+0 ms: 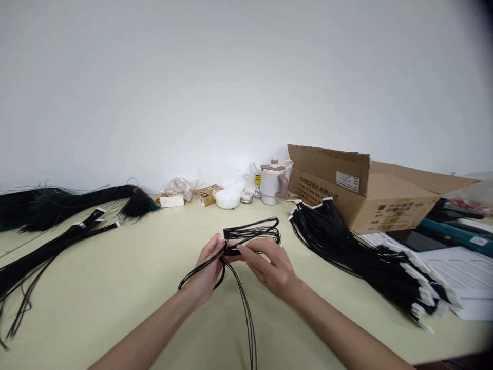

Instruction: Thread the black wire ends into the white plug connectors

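Note:
Over the middle of the pale yellow table point(115, 288), both of my hands hold a bunch of thin black cords point(252, 232). My left hand point(210, 267) is closed around the cords where they are gathered. My right hand point(269, 264) pinches the same gathered spot with thumb and fingers. The cords loop away from me above the hands, and several loose ends point(246, 313) trail down towards me.
A long pile of black cords with white tags point(370, 257) lies to the right. More black cord bundles point(57, 241) lie at the left. An open cardboard box point(365, 190), a white kettle point(271, 182), a white bowl point(228, 198) and small items stand along the wall.

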A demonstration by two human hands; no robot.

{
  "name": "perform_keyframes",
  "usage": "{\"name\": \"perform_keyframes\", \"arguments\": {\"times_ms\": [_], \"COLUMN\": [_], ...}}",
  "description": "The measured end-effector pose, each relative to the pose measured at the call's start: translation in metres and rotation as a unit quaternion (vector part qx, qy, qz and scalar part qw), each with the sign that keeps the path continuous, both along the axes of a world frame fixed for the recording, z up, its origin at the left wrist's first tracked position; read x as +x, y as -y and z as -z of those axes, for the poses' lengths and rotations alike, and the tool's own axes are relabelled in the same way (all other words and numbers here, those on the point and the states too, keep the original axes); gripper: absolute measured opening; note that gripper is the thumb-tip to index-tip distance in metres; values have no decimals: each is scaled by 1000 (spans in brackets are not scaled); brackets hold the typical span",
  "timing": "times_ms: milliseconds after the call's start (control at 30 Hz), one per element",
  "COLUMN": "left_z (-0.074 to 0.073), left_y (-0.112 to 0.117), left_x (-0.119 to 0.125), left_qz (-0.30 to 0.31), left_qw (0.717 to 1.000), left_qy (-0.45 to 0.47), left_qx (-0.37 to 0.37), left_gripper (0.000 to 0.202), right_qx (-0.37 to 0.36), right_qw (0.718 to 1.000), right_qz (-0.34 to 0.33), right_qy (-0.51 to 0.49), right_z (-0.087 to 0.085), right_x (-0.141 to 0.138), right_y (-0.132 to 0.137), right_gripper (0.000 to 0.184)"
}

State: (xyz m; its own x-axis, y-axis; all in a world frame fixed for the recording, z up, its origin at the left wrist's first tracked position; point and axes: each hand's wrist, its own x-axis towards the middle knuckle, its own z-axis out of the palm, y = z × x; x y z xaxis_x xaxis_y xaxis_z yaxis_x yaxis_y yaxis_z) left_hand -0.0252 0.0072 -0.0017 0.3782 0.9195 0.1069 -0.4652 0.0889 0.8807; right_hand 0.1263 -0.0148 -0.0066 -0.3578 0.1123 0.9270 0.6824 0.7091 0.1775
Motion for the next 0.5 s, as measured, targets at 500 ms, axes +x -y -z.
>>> {"name": "perform_keyframes", "arguments": {"times_ms": [500], "left_z": [-1], "left_y": [14], "left_x": [7], "left_qz": [6], "left_qw": [999], "left_qy": [-43], "left_qx": [18], "left_gripper": [28], "right_qx": [17], "right_qw": [996], "right_qz": [92], "right_qy": [-5], "right_z": [-1], "right_x": [-1], "right_y": [-1], "right_gripper": [14]}}
